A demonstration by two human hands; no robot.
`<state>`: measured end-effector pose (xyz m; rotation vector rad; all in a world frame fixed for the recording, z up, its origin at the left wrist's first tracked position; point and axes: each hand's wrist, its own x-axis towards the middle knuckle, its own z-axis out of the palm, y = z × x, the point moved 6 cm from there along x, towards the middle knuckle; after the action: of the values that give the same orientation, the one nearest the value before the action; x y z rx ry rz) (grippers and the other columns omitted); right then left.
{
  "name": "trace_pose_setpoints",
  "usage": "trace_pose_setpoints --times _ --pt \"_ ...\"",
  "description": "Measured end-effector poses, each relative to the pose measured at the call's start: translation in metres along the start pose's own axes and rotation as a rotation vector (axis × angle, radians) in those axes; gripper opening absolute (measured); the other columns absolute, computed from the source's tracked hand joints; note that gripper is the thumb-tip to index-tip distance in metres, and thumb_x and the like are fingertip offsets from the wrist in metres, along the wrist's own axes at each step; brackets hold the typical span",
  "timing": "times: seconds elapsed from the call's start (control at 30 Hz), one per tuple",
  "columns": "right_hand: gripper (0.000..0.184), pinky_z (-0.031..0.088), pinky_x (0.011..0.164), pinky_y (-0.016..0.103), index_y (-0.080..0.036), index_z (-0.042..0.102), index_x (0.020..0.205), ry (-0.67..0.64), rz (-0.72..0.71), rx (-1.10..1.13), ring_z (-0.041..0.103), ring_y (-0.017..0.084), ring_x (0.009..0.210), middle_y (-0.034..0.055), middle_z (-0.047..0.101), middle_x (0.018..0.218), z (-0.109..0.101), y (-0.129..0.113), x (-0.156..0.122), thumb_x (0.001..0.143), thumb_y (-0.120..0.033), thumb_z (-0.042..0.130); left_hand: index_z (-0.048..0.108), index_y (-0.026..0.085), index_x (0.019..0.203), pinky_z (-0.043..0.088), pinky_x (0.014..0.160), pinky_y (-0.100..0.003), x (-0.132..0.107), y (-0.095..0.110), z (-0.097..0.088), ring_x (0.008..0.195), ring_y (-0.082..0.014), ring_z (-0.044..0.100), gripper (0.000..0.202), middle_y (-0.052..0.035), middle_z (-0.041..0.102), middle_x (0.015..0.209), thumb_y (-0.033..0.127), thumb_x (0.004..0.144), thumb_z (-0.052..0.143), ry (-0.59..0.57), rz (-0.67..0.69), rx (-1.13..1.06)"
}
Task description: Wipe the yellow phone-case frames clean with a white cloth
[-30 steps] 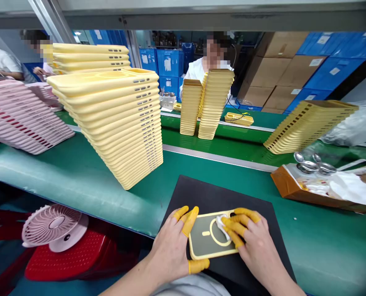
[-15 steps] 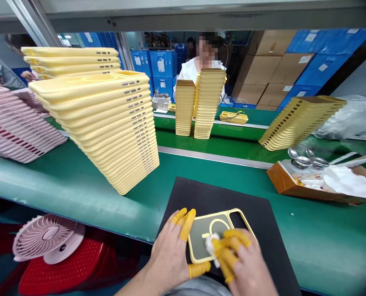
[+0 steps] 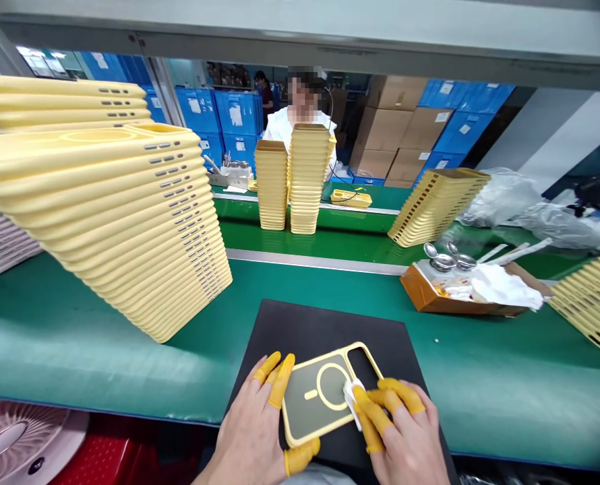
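Observation:
A phone case (image 3: pixel 304 414) with a yellow rim, a smoky see-through back and a yellow ring lies tilted on a black mat (image 3: pixel 325 323). My left hand (image 3: pixel 257 424) grips its left end, fingertips at the upper edge and thumb at the lower one. Between the fingers of my right hand (image 3: pixel 404 428) is a folded white wipe (image 3: pixel 351 399), pressed against the case beside the ring, near the camera opening. Yellow finger cots cover fingertips on both hands.
Tall stacks of yellow cases (image 3: pixel 178 242) stand at the left, with others farther back and at the right edge. A cardboard tray (image 3: pixel 421 293) holds white wipes and small metal-topped bottles. Across the green bench sits a co-worker (image 3: pixel 278 126). A pink fan (image 3: pixel 32 444) is below left.
My right hand has moved the wipe across the case from below the ring towards the camera opening. My left hand keeps its hold. The camera view has swung right.

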<state>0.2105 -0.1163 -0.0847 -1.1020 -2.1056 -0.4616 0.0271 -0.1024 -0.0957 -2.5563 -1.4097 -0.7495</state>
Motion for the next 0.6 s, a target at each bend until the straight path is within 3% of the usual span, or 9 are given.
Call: trace_pose_setpoints --times 0.1,0.17,0.33,0.4,0.47,0.6 --pt "0.025 0.033 0.091 0.047 -0.021 0.064 0.093 -0.013 0.161 0.013 0.049 0.022 0.085 0.0039 0.06 0.079 0.016 0.005 0.024 0.076 -0.007 0.05 0.023 0.009 0.138 0.044 0.097 -0.046 0.001 0.0 0.0 0.119 -0.0329 0.045 0.088 -0.0156 0.054 0.124 0.047 0.07 0.064 0.016 0.01 0.012" --pt "0.025 0.035 0.09 0.047 -0.02 0.064 0.091 0.008 0.191 0.029 0.049 0.022 0.084 0.0043 0.058 0.077 0.018 0.008 0.029 0.078 -0.007 0.048 0.024 0.007 0.137 0.044 0.096 -0.046 0.0 0.0 0.001 0.119 -0.0331 0.045 0.087 -0.0162 0.053 0.125 0.045 0.07 0.064 0.029 0.004 0.032" --pt "0.03 0.04 0.085 0.044 -0.017 0.059 0.105 0.046 0.031 0.121 0.052 0.022 0.093 0.0072 0.061 0.092 -0.012 0.016 -0.02 0.079 -0.004 0.052 0.024 0.009 0.138 0.044 0.097 -0.046 -0.003 -0.001 0.004 0.122 -0.033 0.042 0.087 -0.0149 0.052 0.127 0.047 0.071 0.064 0.015 -0.011 0.028" --pt "0.031 0.041 0.083 0.043 -0.017 0.059 0.104 0.108 0.051 0.095 0.054 0.023 0.093 0.0079 0.061 0.095 -0.022 0.015 -0.031 0.077 -0.004 0.056 0.024 0.01 0.139 0.044 0.098 -0.046 -0.004 -0.003 0.006 0.123 -0.0329 0.041 0.087 -0.0144 0.052 0.128 0.049 0.071 0.063 -0.01 -0.02 0.011" --pt "0.028 0.041 0.082 0.042 -0.017 0.061 0.102 0.151 0.075 0.126 0.054 0.022 0.091 0.0075 0.061 0.092 -0.022 0.006 -0.026 0.077 -0.005 0.057 0.023 0.011 0.139 0.044 0.098 -0.047 -0.004 -0.004 0.007 0.124 -0.0328 0.041 0.086 -0.0146 0.052 0.128 0.051 0.073 0.061 -0.021 -0.015 0.0" --pt "0.029 0.041 0.085 0.043 -0.014 0.061 0.104 0.108 -0.01 0.275 0.055 0.02 0.088 0.0069 0.062 0.089 -0.01 -0.014 -0.011 0.079 -0.004 0.051 0.022 0.01 0.139 0.043 0.099 -0.048 -0.003 -0.003 0.005 0.124 -0.0327 0.041 0.085 -0.0157 0.052 0.128 0.052 0.076 0.06 -0.01 0.007 0.001"
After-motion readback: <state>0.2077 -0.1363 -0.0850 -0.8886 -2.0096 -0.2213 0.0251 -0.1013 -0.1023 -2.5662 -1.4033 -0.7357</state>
